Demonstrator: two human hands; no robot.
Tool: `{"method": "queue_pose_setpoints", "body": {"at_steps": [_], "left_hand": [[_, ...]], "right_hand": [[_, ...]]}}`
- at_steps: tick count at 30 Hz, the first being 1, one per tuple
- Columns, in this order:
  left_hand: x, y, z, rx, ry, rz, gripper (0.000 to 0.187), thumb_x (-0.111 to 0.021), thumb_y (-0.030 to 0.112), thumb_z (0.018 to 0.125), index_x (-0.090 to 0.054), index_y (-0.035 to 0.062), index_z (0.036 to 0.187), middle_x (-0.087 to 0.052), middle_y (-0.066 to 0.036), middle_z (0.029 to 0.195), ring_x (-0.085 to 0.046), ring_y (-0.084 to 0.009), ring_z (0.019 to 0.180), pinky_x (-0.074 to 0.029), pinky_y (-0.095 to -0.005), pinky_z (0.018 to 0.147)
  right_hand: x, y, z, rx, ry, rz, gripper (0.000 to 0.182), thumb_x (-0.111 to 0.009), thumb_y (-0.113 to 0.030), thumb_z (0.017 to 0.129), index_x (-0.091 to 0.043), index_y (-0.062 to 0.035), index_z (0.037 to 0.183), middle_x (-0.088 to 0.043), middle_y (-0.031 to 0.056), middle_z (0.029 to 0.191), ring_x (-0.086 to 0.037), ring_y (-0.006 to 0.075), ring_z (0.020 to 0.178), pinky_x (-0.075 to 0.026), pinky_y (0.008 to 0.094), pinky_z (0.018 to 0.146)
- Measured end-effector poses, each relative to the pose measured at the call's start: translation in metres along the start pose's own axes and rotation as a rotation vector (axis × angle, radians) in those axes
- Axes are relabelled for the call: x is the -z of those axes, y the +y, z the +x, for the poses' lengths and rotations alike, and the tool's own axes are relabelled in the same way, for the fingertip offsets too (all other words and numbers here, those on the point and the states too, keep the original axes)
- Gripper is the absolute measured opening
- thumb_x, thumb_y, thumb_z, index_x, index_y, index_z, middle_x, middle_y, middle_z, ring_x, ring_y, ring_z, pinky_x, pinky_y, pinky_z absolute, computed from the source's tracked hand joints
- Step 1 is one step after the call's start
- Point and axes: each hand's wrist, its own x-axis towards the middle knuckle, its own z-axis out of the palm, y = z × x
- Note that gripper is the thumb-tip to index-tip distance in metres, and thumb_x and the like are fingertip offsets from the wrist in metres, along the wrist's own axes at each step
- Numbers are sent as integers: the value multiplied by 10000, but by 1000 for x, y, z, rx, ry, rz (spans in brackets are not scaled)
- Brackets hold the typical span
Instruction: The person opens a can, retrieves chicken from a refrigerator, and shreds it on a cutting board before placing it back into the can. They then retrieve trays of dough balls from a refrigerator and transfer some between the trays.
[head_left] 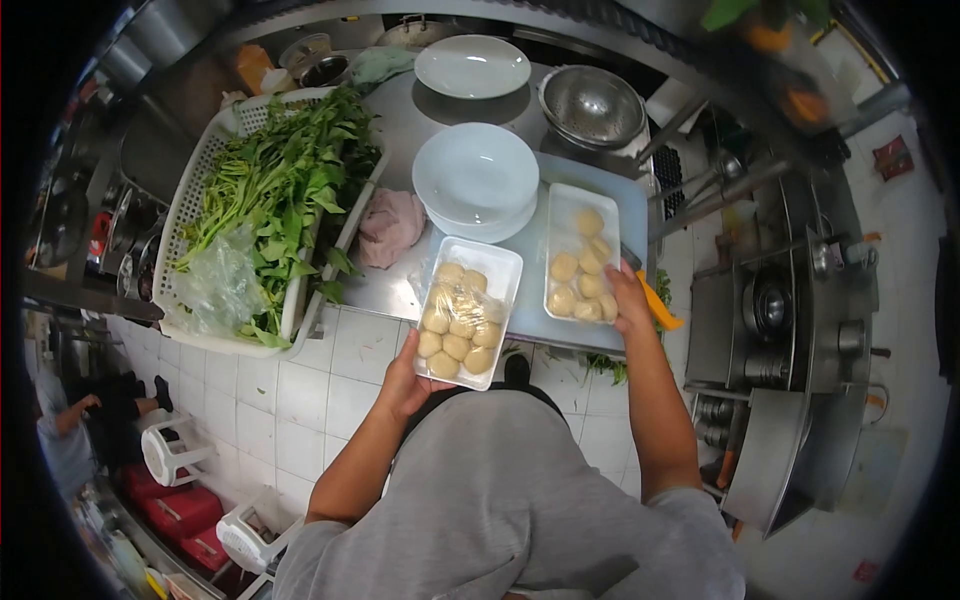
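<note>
In my left hand [405, 380] is a white foam tray [503, 272] wrapped in clear film, gripped at its lower left edge. Several round beige balls [456, 347] lie inside it; they look like dough or fish balls. My right hand [627, 295] grips the lower right edge of a second white foam tray [568, 205] with similar balls [564, 265]. This one is over the pale blue cutting board [627, 195]. Just right of that hand is a knife with an orange handle [657, 301]. Stacked white plates [476, 172] stand beyond the trays.
A white plastic basket [187, 220] of leafy greens [290, 190] and a pink cloth [391, 228] are on the left. Another white plate [472, 67] and a metal colander [592, 106] stand at the back. White stools [172, 450] and a seated person [75, 420] are at lower left.
</note>
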Motion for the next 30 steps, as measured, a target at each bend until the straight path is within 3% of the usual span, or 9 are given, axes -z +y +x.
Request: {"method": "queue_pose_setpoints", "body": {"at_steps": [5, 9, 14, 17, 20, 23, 26, 27, 30], "left_hand": [[4, 3, -3, 2, -9, -14, 598, -325, 485, 973, -318, 46, 1379, -490, -165, 1302, -560, -301, 1126, -567, -431, 793], [9, 4, -1, 42, 8, -10, 590, -336, 486, 971, -338, 52, 1371, -505, -161, 1289, -571, -294, 1111, -564, -427, 791], [6, 5, -3, 60, 37, 26, 608, -315, 495, 973, -330, 42, 1377, -491, -159, 1305, -559, -300, 1125, -543, -440, 819], [6, 2, -1, 46, 78, 9, 611, -322, 496, 971, -343, 36, 1373, -482, -162, 1313, -545, -309, 1140, -523, -461, 854], [-1, -1, -8, 7, 150, -14, 604, -345, 488, 966, -381, 24, 1350, -500, -167, 1293, -547, -315, 1135, -516, -475, 862], [-7, -9, -12, -28, 305, -95, 558, -417, 470, 944, -451, 32, 1289, -578, -158, 1189, -611, -269, 1032, -550, -407, 778], [-5, -24, -12, -76, 444, -125, 510, -438, 463, 939, -494, 35, 1210, -610, -144, 1121, -634, -259, 973, -558, -396, 754], [-9, -26, -12, -96, 504, -130, 465, -451, 452, 938, -515, 39, 1143, -629, -126, 1058, -646, -236, 912, -561, -374, 710], [-12, -35, -13, -129, 591, -172, 429, -473, 437, 934, -530, 56, 1124, -632, -112, 1023, -648, -218, 864, -556, -352, 666]], "right_hand": [[11, -37, -4, 5, -96, -29, 355, -516, -118, 907, -492, -7, 1243, -583, 100, 1132, -600, 193, 965, -522, 323, 806], [-28, -103, -1, 20, -113, -131, 369, -519, -113, 902, -473, -4, 1251, -575, 107, 1140, -604, 201, 966, -529, 323, 796], [-105, -171, 68, 70, -149, -201, 417, -517, -106, 900, -416, -13, 1294, -553, 106, 1159, -599, 208, 994, -536, 332, 790], [-156, -179, 161, 148, -393, -153, 414, -532, -122, 897, -439, -41, 1292, -549, 118, 1181, -590, 214, 1028, -525, 340, 830], [-250, -174, 205, 136, -250, -174, 400, -522, -133, 909, -441, -28, 1286, -555, 143, 1173, -601, 233, 1019, -531, 349, 827], [-295, -109, 386, 62, -598, 259, 365, -482, -109, 924, -420, 28, 1256, -559, 167, 1148, -628, 287, 965, -543, 393, 823], [-372, -77, 413, -42, -432, 70, 336, -460, -107, 930, -430, 24, 1238, -559, 171, 1138, -624, 305, 975, -540, 422, 838], [-396, -82, 372, 24, -357, -63, 325, -426, -90, 934, -432, 1, 1246, -559, 180, 1129, -612, 312, 999, -530, 447, 856], [-436, -46, 415, -22, -436, 4, 338, -435, -89, 921, -436, -11, 1250, -560, 182, 1119, -596, 313, 1036, -517, 459, 870]]}}
